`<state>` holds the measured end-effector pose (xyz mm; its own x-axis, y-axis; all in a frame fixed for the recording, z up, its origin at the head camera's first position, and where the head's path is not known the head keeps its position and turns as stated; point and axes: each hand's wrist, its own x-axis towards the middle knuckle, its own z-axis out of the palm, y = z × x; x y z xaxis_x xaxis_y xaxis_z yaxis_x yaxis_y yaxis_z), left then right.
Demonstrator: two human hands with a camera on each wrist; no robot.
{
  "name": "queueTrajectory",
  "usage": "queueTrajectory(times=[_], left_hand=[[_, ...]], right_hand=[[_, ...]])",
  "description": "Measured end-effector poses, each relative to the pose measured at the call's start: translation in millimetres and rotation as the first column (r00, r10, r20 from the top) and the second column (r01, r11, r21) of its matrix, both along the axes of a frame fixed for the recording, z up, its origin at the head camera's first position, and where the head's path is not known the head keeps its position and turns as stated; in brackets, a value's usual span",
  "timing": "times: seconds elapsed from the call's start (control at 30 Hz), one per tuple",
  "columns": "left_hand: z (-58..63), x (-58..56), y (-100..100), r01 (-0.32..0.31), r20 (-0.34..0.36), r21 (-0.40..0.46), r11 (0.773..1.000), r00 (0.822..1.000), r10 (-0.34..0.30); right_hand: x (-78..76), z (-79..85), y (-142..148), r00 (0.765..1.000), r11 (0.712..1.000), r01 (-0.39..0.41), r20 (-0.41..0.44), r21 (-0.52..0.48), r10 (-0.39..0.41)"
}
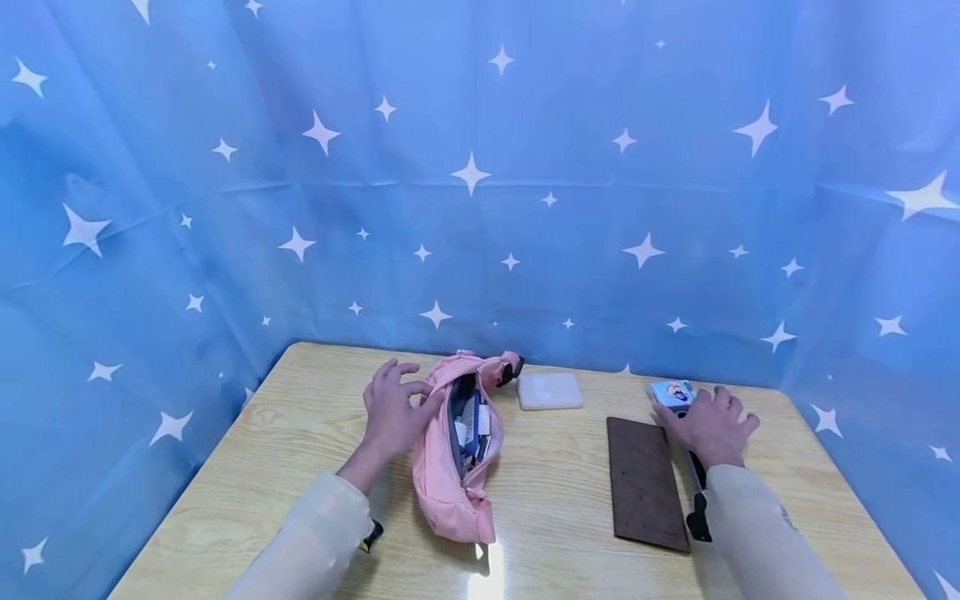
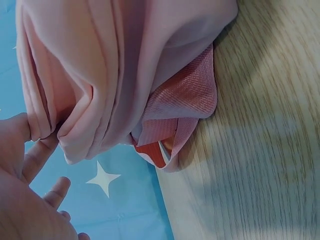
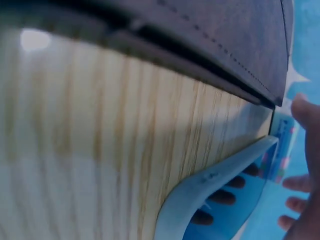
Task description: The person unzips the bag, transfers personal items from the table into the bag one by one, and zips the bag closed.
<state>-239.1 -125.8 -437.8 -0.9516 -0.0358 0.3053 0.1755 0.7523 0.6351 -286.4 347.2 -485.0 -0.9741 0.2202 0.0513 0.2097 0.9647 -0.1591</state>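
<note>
A pink fabric waist bag (image 1: 438, 467) lies on the table with its mouth gaping, and a blue item (image 1: 471, 417) and white items show inside. My left hand (image 1: 396, 412) pinches the bag's left edge between thumb and index finger; the other fingers stand away from the cloth. My right hand (image 1: 708, 425) hovers over a glossy, pale-rimmed flat thing (image 3: 200, 187), its fingers loosely spread and reflected in the surface. The hand mostly hides this thing in the head view. Just beyond the right thumb is a small light-blue pack (image 1: 670, 392) with a cartoon picture.
A long dark-brown leather wallet (image 1: 645, 483) lies left of my right hand. Behind and right of the bag sits a flat white case (image 1: 550, 391). The wooden table (image 1: 555, 492) ends at a blue starry curtain (image 1: 570, 208) at the back.
</note>
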Motion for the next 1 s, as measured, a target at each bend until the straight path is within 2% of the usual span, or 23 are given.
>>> queueTrajectory(times=[0.2,0.4,0.7,1.0], left_hand=[[0.3,1.7,3.8,0.007,0.002,0.006,1.000,1.000,-0.007],[-0.9,2.0,6.4,0.015,-0.022,-0.008,1.000,1.000,-0.015],[1.2,2.0,5.4,0.010,0.009,0.002,1.000,1.000,-0.010],[0.7,0.9,0.3,-0.002,0.011,-0.006,1.000,1.000,0.002]], right_hand=[[2.3,1.5,5.5,0.998,0.999,0.046,0.053,-0.020,-0.044],[2.0,-6.9,15.5,0.995,0.998,0.050,0.084,-0.025,-0.048],[-1.3,-0.8,0.9,0.998,0.997,0.055,0.018,-0.060,-0.054],[-12.8,9.7,-29.0,0.996,0.996,-0.044,-0.083,-0.073,0.037]])
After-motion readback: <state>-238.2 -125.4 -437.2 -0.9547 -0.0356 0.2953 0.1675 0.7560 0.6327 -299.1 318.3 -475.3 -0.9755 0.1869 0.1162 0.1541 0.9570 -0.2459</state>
